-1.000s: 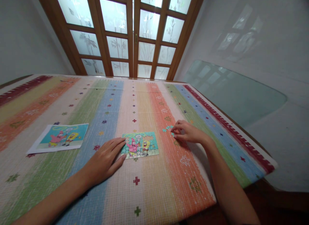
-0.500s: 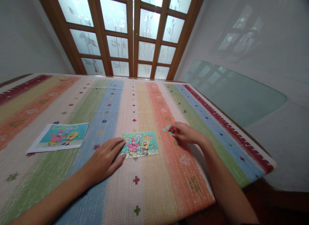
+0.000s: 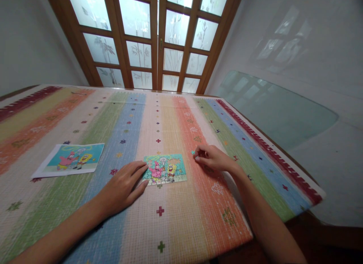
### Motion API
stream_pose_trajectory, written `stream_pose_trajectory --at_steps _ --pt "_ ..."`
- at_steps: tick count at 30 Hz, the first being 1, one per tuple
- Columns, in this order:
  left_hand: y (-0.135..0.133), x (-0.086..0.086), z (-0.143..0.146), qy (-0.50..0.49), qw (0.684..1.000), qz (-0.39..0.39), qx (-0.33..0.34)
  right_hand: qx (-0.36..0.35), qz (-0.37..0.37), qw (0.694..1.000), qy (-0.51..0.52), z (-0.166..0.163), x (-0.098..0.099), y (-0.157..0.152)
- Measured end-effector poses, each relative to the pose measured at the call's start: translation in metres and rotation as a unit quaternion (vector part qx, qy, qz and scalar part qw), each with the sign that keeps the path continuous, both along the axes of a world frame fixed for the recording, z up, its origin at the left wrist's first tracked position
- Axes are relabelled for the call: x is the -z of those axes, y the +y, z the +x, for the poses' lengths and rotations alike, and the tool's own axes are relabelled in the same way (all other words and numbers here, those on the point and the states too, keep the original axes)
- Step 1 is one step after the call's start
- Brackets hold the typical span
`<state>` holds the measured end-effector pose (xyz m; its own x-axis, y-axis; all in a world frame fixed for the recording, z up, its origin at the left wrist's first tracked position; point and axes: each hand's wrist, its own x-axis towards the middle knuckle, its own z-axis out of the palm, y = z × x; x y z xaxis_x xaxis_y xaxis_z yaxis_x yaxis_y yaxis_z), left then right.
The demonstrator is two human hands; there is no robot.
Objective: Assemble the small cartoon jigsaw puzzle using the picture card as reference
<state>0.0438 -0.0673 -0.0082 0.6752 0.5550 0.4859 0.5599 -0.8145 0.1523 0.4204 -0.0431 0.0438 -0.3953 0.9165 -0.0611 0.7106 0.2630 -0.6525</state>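
Note:
A small jigsaw puzzle (image 3: 164,171) with a pink starfish, a yellow sponge and a teal cartoon figure lies on the striped cloth, with a few gaps in its upper part. My left hand (image 3: 129,182) rests flat at its left edge, thumb and fingers apart, fingertips touching the puzzle. To the right of the puzzle, my right hand (image 3: 211,157) is closed in a pinch just above the cloth. A pale bit shows at its fingertips, seemingly a puzzle piece (image 3: 197,158). One loose teal piece (image 3: 193,152) lies beside those fingers; others may be hidden under the hand.
A printed picture sheet (image 3: 75,159) with the same cartoon lies to the left. The striped tablecloth (image 3: 161,116) covers the table, whose near right edge (image 3: 235,246) drops off by my right forearm. Glazed wooden doors (image 3: 157,48) stand beyond.
My right hand has moved a little to the left, over the loose pieces, and its fingers have drawn together. My left hand and the puzzle have stayed put.

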Motion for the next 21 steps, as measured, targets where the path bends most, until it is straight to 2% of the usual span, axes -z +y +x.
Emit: stream_pose_trajectory --at_steps 5,9,15,21 --pt "0.000 0.002 0.000 -0.006 1.000 -0.010 -0.002 -0.017 0.025 0.997 0.076 -0.048 0.008 -0.011" --pt "0.000 0.001 0.000 0.000 1.000 -0.004 -0.003 -0.011 0.076 0.996 0.055 -0.070 0.016 -0.016" --pt "-0.001 -0.002 0.001 0.001 1.000 -0.009 0.002 -0.085 0.207 0.975 0.003 -0.059 0.015 -0.016" --pt "-0.002 -0.001 0.000 0.006 1.000 -0.016 -0.004 -0.190 0.231 0.954 0.015 -0.050 0.011 -0.018"
